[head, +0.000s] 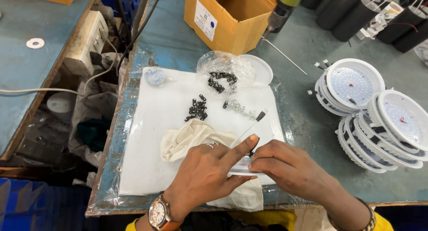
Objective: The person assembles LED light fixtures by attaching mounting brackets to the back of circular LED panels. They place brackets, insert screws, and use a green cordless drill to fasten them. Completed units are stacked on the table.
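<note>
1. White foam sheet (pixel 169 124), flat and rectangular, spread over the grey-blue work surface (pixel 307 124); landmark for all below.
2. Both hands at the sheet's near edge, close together, fingertips meeting over a flat white round plastic part (pixel 243 171) that pokes out beneath them.
3. Left hand (pixel 205 173), ring on one finger and a brown-strapped watch on the wrist: forefinger stretched across toward the right hand, thumb under the white part's edge, clamped on it.
4. Right hand (pixel 287 166): fingers curled down onto the same white part, pinching a small black piece (pixel 254 146) at the fingertips; firmness of that pinch not clear.
5. Thin white wire with a black end (pixel 249 125), rising from between the fingertips and slanting away over the sheet.
6. Crumpled cream cloth (pixel 189 139) on the sheet, just beyond the left hand and partly under it.
7. Loose pile of small black cylindrical pieces (pixel 197 109) near the sheet's middle; little heap of silvery screws (pixel 238 108) just right of it.
8. Clear plastic bag holding more black pieces (pixel 220 72) at the sheet's far edge, white round lid (pixel 263 70) touching its right side.
9. Open brown cardboard box (pixel 232 17) beyond the sheet's far edge.
10. Stacks of white round lamp housings with dotted panels (pixel 379 119) on the surface well right of the sheet.
</note>
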